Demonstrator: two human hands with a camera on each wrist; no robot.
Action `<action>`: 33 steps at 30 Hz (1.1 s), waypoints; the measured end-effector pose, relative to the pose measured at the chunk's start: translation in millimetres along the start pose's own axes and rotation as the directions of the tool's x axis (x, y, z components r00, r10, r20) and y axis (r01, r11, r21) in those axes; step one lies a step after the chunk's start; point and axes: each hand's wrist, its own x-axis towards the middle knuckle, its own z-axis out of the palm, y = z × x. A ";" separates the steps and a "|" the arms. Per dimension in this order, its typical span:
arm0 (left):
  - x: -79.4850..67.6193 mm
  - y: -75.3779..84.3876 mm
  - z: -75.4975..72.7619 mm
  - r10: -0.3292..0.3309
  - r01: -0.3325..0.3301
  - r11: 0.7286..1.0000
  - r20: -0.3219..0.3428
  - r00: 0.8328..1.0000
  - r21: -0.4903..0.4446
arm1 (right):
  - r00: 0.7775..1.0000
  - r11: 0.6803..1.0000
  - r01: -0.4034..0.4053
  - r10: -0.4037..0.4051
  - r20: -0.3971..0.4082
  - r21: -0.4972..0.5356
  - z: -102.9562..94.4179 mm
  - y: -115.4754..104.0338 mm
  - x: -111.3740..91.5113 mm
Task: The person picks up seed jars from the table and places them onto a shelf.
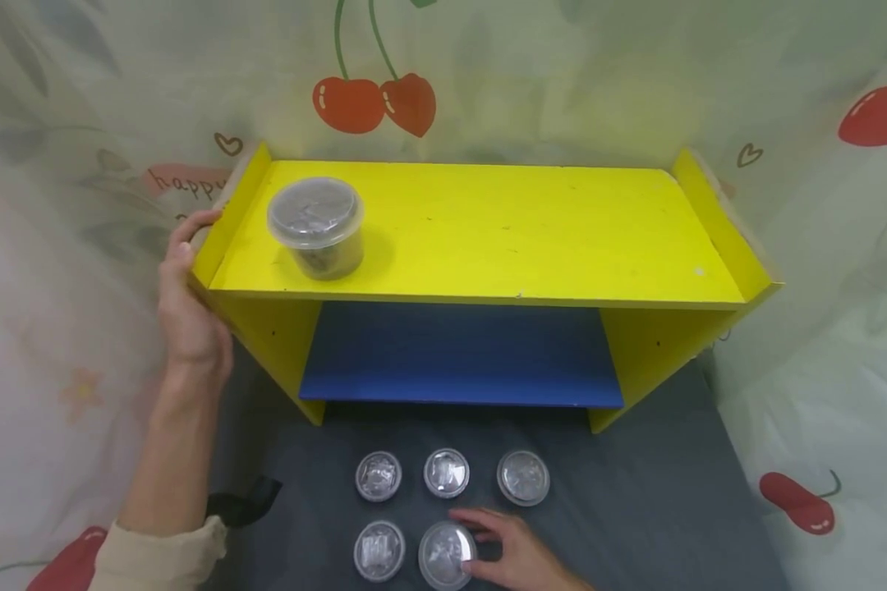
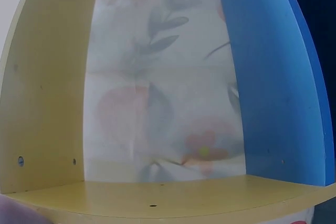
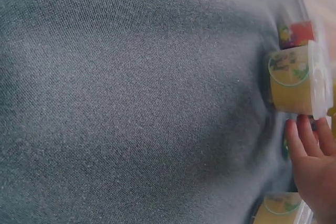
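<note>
My left hand grips the left side panel of a yellow shelf unit with a blue lower board. My right hand is at the front beside a clear lidded tub, its thumb and fingers spread at the rim. In the right wrist view the fingers look straight and reach to a tub with yellowish contents. Another lidded tub stands on the yellow top board at the left. Only a blurred bit of the left hand shows in the left wrist view.
Several more lidded tubs stand on the grey cloth, among them one at front left and one at back right. A black strip lies near the left forearm. Cherry-printed sheeting hangs behind and at both sides.
</note>
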 end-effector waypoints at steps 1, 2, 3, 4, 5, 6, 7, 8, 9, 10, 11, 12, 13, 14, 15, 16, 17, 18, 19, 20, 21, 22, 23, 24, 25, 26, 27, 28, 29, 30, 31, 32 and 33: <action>0.0 -0.2 0.1 0.001 -0.001 1.000 0.000 1.000 -0.006 | 1.000 1.000 -0.008 0.008 0.005 0.002 0.6 0.3 -0.3; 0.1 -0.6 0.2 0.005 -0.005 1.000 0.000 1.000 -0.010 | 1.000 1.000 -0.017 0.017 0.010 0.008 1.2 0.7 -0.7; 0.1 -0.8 0.3 0.007 -0.007 1.000 0.000 1.000 -0.014 | 0.999 0.999 -0.029 0.029 0.015 0.014 1.8 1.0 -1.3; 0.0 -1.3 0.4 0.008 -0.008 1.000 0.000 1.000 -0.016 | 0.999 0.999 -0.044 0.043 0.020 0.022 2.3 1.3 -1.9; 0.0 -1.7 0.5 0.008 -0.008 1.000 -0.001 1.000 -0.019 | 0.998 0.998 -0.062 0.062 0.027 0.029 2.8 1.6 -2.5; 0.0 -2.1 0.5 0.009 -0.009 1.000 -0.002 1.000 -0.020 | 0.996 0.996 -0.083 0.082 0.032 0.031 3.5 1.9 -3.2; 0.0 -2.4 0.4 0.008 -0.008 1.000 -0.003 1.000 -0.019 | 0.994 0.994 -0.103 0.102 0.038 0.032 4.2 2.2 -4.0; 0.0 -2.6 0.4 0.009 -0.009 1.000 -0.004 1.000 -0.019 | 0.991 0.992 -0.124 0.123 0.043 0.028 4.9 2.6 -4.6; 0.2 -2.8 0.4 0.009 -0.010 1.000 -0.005 1.000 -0.023 | 0.989 0.990 -0.141 0.140 0.046 0.012 5.8 2.9 -5.2; 0.3 -3.1 0.4 0.012 -0.012 1.000 -0.006 1.000 -0.027 | 0.988 0.989 -0.147 0.148 0.046 -0.019 6.5 3.1 -5.6; 0.4 -3.2 0.3 0.013 -0.013 1.000 -0.005 1.000 -0.029 | 0.987 0.987 -0.150 0.152 0.048 -0.053 7.2 3.4 -5.9; 0.4 -3.3 0.3 0.015 -0.015 0.999 -0.003 1.000 -0.030 | 0.987 0.985 -0.151 0.156 0.050 -0.089 7.8 3.4 -6.1; 0.5 -3.3 0.3 0.013 -0.013 0.999 -0.003 1.000 -0.034 | 0.986 0.982 -0.150 0.157 0.053 -0.116 8.4 3.4 -6.2; 0.6 -3.4 0.4 0.015 -0.015 0.999 -0.001 1.000 -0.039 | 0.986 0.979 -0.146 0.155 0.056 -0.143 9.0 3.4 -6.2; 0.6 -3.2 0.4 0.014 -0.014 0.999 0.001 1.000 -0.036 | 0.986 0.976 -0.145 0.157 0.060 -0.164 9.5 3.6 -6.3; 0.5 -3.1 0.4 0.015 -0.015 0.999 0.003 1.000 -0.034 | 0.985 0.974 -0.144 0.158 0.064 -0.176 10.0 3.7 -6.3; 0.4 -3.0 0.4 0.014 -0.014 0.999 0.004 1.000 -0.034 | 0.984 0.973 -0.149 0.164 0.070 -0.175 10.7 4.5 -6.4; 0.4 -3.0 0.4 0.015 -0.014 0.999 0.004 1.000 -0.034 | 0.983 0.973 -0.157 0.171 0.074 -0.168 11.7 5.4 -6.4; 0.4 -2.8 0.4 0.014 -0.014 0.999 0.003 1.000 -0.033 | 0.981 0.974 -0.164 0.178 0.077 -0.159 12.7 6.6 -6.4; 0.3 -2.6 0.3 0.016 -0.016 0.999 0.003 1.000 -0.029 | 0.980 0.974 -0.170 0.184 0.080 -0.152 13.6 7.9 -6.5; 0.4 -2.4 0.2 0.016 -0.016 1.000 0.002 1.000 -0.025 | 0.977 0.973 -0.183 0.196 0.083 -0.142 14.9 9.4 -6.7; 0.5 -2.4 0.2 0.017 -0.017 1.000 0.002 1.000 -0.024 | 0.976 0.972 -0.187 0.200 0.083 -0.145 16.2 10.9 -6.7; 0.6 -2.3 0.1 0.018 -0.018 1.000 0.002 1.000 -0.023 | 0.975 0.970 -0.194 0.208 0.084 -0.147 17.6 12.5 -6.7; 0.6 -2.1 0.1 0.020 -0.020 1.000 0.002 1.000 -0.020 | 0.973 0.968 -0.200 0.214 0.083 -0.151 18.8 13.8 -6.7; 0.8 -2.0 0.1 0.021 -0.021 1.000 0.004 1.000 -0.020 | 0.973 0.967 -0.203 0.217 0.082 -0.155 19.9 15.0 -6.7; 1.0 -1.8 0.1 0.022 -0.022 1.000 0.005 1.000 -0.021 | 0.973 0.966 -0.200 0.215 0.079 -0.163 21.0 16.3 -6.9; 1.1 -1.7 0.2 0.024 -0.023 0.999 0.007 1.000 -0.022 | 0.974 0.965 -0.196 0.212 0.076 -0.174 22.0 17.5 -7.0; 1.3 -1.6 0.2 0.025 -0.025 0.999 0.008 1.000 -0.022 | 0.976 0.964 -0.189 0.205 0.071 -0.185 22.8 18.2 -7.0; 1.3 -1.4 0.2 0.025 -0.025 0.999 0.008 1.000 -0.021 | 0.977 0.963 -0.186 0.202 0.066 -0.192 23.5 18.8 -7.2; 1.4 -1.3 0.2 0.026 -0.026 0.999 0.008 1.000 -0.023 | 0.978 0.963 -0.182 0.197 0.062 -0.199 24.2 19.3 -7.3; 1.5 -1.2 0.2 0.026 -0.026 0.999 0.008 1.000 -0.024 | 0.980 0.964 -0.176 0.191 0.059 -0.202 24.9 19.4 -7.4; 1.5 -1.2 0.0 0.027 -0.026 0.999 0.007 1.000 -0.023 | 0.981 0.963 -0.173 0.188 0.055 -0.206 25.5 19.6 -7.5; 1.4 -1.3 -0.3 0.029 -0.029 0.999 0.006 1.000 -0.022 | 0.980 0.963 -0.175 0.190 0.052 -0.205 26.0 19.5 -7.5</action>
